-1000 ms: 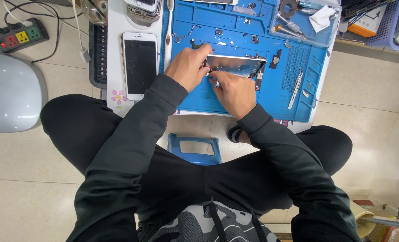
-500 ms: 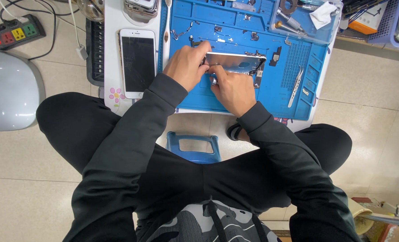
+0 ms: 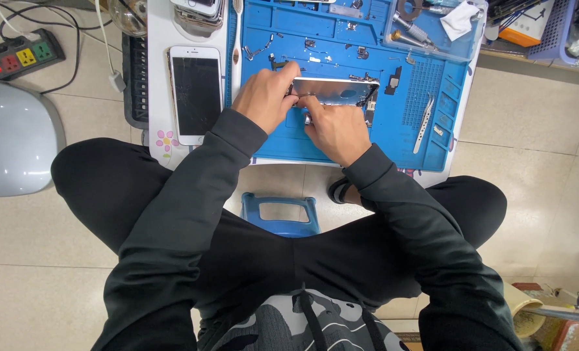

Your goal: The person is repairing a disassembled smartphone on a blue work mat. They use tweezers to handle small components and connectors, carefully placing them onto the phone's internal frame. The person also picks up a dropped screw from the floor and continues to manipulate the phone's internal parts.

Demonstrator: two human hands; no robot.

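My left hand (image 3: 263, 101) pinches the near left edge of the phone shell (image 3: 335, 90), which lies on the blue mat (image 3: 393, 140). My right hand (image 3: 335, 130) presses at the shell's near edge, fingers curled tight; I cannot tell what they hold. A white phone (image 3: 196, 94) lies left of the mat, tweezers (image 3: 424, 123) to the right.

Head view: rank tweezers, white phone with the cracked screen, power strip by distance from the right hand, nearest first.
From the right hand:
1. Tweezers, just to its right on the blue mat.
2. White phone, to its left, off the mat, past the left hand.
3. Power strip, far left on the floor.
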